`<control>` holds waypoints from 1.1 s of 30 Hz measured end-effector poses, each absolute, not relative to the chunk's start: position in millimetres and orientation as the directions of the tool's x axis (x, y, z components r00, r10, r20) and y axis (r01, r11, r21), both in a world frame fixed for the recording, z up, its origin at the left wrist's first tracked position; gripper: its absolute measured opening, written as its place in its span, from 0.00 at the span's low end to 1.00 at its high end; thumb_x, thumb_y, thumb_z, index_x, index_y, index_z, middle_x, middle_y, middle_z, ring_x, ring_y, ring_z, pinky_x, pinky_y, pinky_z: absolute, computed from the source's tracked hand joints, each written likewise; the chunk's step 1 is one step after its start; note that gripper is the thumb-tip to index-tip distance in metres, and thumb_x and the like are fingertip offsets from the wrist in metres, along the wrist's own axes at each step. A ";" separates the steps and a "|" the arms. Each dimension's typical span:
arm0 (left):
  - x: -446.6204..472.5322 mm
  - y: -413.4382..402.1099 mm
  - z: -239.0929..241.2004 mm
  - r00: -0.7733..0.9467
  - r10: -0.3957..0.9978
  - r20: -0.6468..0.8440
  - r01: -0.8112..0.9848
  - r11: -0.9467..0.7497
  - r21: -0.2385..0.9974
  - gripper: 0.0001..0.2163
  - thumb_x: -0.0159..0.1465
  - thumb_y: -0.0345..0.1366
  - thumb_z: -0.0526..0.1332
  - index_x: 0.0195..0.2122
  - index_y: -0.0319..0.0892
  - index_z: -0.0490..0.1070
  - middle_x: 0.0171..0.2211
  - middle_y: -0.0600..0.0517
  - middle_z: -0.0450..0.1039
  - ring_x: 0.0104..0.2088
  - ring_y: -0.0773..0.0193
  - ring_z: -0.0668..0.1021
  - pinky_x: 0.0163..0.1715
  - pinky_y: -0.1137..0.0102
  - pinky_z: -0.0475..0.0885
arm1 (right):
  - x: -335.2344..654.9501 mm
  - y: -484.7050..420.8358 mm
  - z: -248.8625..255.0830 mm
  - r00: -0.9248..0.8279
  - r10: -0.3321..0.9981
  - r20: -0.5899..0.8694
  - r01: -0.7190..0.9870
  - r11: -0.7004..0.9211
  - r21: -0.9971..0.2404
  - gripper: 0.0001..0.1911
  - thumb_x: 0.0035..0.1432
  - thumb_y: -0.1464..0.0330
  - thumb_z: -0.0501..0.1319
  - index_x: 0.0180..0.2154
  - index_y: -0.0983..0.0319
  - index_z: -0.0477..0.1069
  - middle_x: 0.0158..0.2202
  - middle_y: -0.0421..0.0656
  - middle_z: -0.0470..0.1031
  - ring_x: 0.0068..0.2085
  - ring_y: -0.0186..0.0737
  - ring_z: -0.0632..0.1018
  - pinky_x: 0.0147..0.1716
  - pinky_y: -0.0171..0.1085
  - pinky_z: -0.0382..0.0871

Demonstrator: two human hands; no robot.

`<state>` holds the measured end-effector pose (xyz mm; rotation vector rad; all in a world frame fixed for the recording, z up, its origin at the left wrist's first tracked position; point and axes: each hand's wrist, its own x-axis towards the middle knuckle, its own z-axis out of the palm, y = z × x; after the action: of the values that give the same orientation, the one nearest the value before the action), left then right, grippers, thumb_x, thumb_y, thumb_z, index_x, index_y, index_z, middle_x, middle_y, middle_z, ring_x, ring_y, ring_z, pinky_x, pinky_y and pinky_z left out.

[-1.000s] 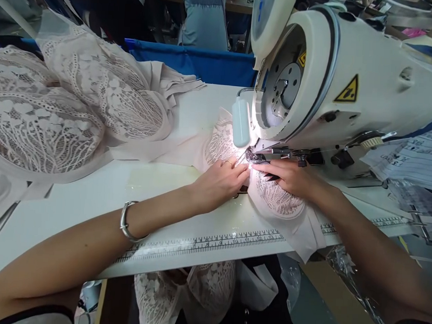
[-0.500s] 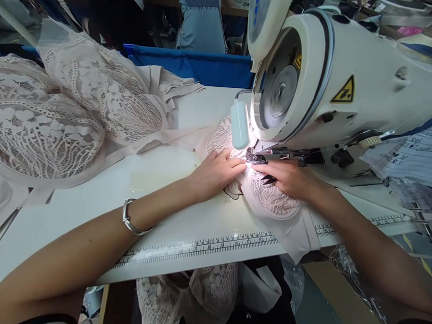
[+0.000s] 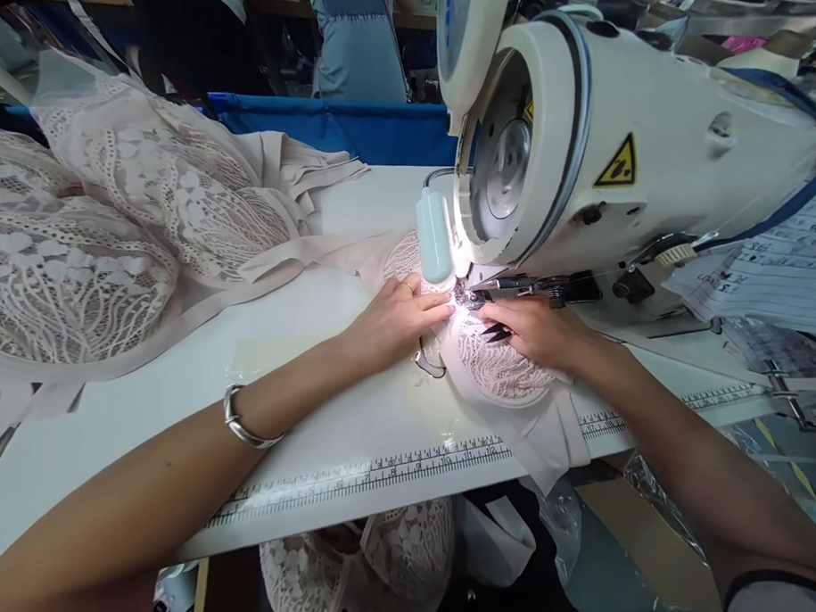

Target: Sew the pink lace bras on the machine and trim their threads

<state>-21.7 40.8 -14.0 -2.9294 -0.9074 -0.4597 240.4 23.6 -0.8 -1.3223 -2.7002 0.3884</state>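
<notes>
A pale pink lace garment piece [image 3: 505, 376] lies under the presser foot [image 3: 463, 296] of a white sewing machine [image 3: 627, 162]. My left hand [image 3: 394, 319] lies flat on the fabric just left of the needle, fingers stretched toward it, a ring on one finger and a silver bracelet [image 3: 243, 421] on the wrist. My right hand [image 3: 537, 333] presses the lace cup from the right, fingers extended, with small black thread snips [image 3: 494, 330] tucked under the palm. A small lamp [image 3: 434, 235] lights the needle area.
A heap of lace garments [image 3: 116, 233] covers the table's left side. A printed ruler strip [image 3: 375, 470] runs along the white table's front edge. More lace hangs below the table [image 3: 372, 555]. Papers [image 3: 777, 274] lie at right. A blue bin edge [image 3: 334, 125] and another person stand behind.
Both hands have slid with the fabric a little away from me and to the left, feeding the lace under the foot. My view has shifted slightly rightward.
</notes>
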 end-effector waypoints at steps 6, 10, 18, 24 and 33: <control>-1.4 4.1 -3.7 0.708 0.636 0.306 0.662 -0.749 0.024 0.15 0.73 0.26 0.46 0.40 0.34 0.74 0.36 0.41 0.74 0.37 0.55 0.73 0.36 0.62 0.69 | 239.0 21.6 -3.5 -0.410 0.910 0.059 0.870 0.410 -0.275 0.04 0.57 0.70 0.59 0.32 0.57 0.63 0.30 0.40 0.71 0.31 0.39 0.71 0.30 0.36 0.62; 11.4 -21.9 -12.5 0.699 0.662 0.270 0.679 -0.733 0.040 0.20 0.76 0.42 0.48 0.44 0.30 0.72 0.42 0.36 0.76 0.45 0.49 0.76 0.43 0.57 0.75 | 243.0 19.5 -6.3 -0.313 0.947 0.072 0.898 0.320 -0.301 0.08 0.56 0.71 0.60 0.39 0.56 0.68 0.30 0.38 0.73 0.31 0.39 0.73 0.30 0.35 0.65; 12.9 -25.3 -30.7 0.697 0.653 0.297 0.670 -0.740 0.056 0.24 0.75 0.36 0.46 0.63 0.17 0.59 0.62 0.24 0.66 0.64 0.38 0.69 0.63 0.49 0.67 | 249.2 14.1 -4.3 -0.580 0.805 0.127 0.787 0.594 -0.170 0.35 0.53 0.82 0.49 0.58 0.53 0.73 0.42 0.41 0.78 0.37 0.37 0.76 0.31 0.34 0.66; 7.5 -19.1 -26.7 0.717 0.626 0.306 0.627 -0.771 0.109 0.21 0.74 0.33 0.47 0.62 0.21 0.60 0.60 0.26 0.67 0.64 0.41 0.69 0.62 0.48 0.69 | 250.8 14.3 -11.3 -0.608 0.782 0.137 0.760 0.623 -0.185 0.36 0.53 0.82 0.50 0.60 0.54 0.72 0.37 0.41 0.75 0.34 0.36 0.72 0.32 0.33 0.66; -8.9 6.9 -26.2 0.773 0.518 0.366 0.517 -0.849 0.109 0.18 0.73 0.27 0.46 0.60 0.24 0.63 0.57 0.31 0.72 0.61 0.46 0.73 0.59 0.52 0.74 | 247.4 14.1 -12.1 -0.658 0.729 0.187 0.702 0.684 -0.195 0.35 0.51 0.82 0.49 0.57 0.59 0.74 0.39 0.43 0.77 0.39 0.39 0.76 0.36 0.36 0.71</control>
<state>-8.9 6.9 -26.2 -2.9603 -0.8649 -0.6117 247.4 14.1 -12.1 -1.1465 -2.6474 0.1539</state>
